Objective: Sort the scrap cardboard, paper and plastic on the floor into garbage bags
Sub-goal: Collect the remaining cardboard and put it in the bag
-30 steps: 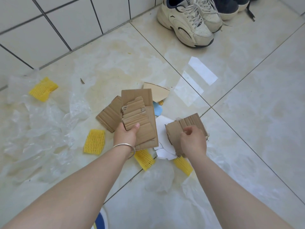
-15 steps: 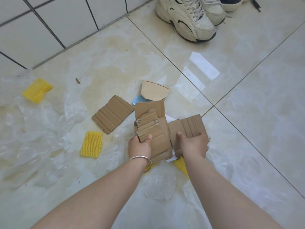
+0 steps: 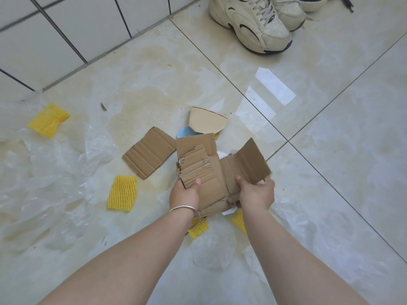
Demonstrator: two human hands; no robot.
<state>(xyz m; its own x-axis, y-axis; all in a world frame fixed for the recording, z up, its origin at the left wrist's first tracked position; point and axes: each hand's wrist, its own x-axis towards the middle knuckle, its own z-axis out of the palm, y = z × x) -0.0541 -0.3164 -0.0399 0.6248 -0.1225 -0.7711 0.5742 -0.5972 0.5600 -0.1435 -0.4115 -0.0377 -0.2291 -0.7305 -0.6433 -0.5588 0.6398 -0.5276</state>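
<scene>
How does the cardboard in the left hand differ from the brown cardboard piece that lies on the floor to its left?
The stack of cardboard is held by the left hand, thumb on top; the cardboard piece on the floor is touched by nothing. The stack has several layers, the top one torn and ragged; the floor piece lies flat alone, with cleaner edges. The right hand brings another piece against the stack. Both are brown corrugated cardboard.

There is only one view. The camera sits on the person's head and looks forward and steeply down at the tiled floor (image 3: 330,161). It is close above the cardboard stack (image 3: 202,172), which lies near the middle. The white wall tiles (image 3: 66,29) lie beyond the stack, top left.
</scene>
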